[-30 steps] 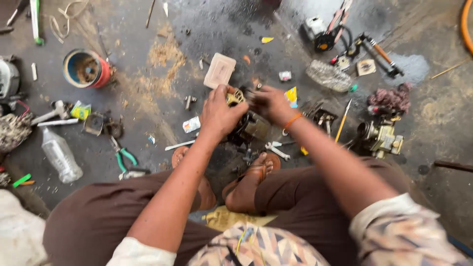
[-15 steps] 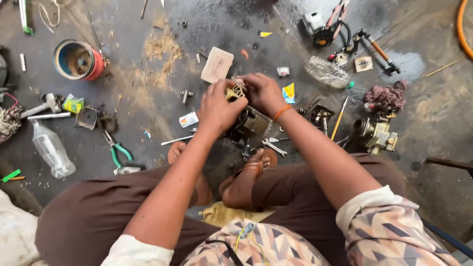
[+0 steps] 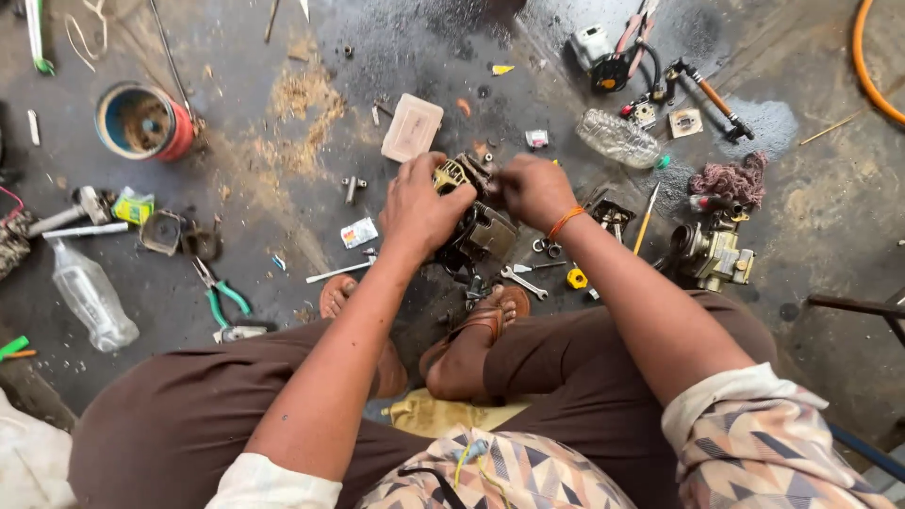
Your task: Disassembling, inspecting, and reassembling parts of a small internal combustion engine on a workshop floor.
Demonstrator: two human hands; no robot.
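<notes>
The person sits on the dirty floor (image 3: pixel 283 188) with both hands close together over a small metal engine part (image 3: pixel 481 231). The part is dark and greasy, with a yellowish bit on top. It sits just in front of the person's feet, between the two hands. The left hand (image 3: pixel 419 209) wraps around the left side of the part, fingers curled tight on it. The right hand (image 3: pixel 533 188) comes in from the right and pinches the top of the part with its fingertips; what sits under those fingertips is hidden. An orange band is on the right wrist. Both hands touch the part, so neither is nearer. The part seems to stand a bit tilted, its top toward the hands. A small wrench (image 3: pixel 517 279) lies on the floor just below the part. Green pliers (image 3: pixel 222 297) lie well off to the left, near a clear plastic bottle (image 3: pixel 90 297).
</notes>
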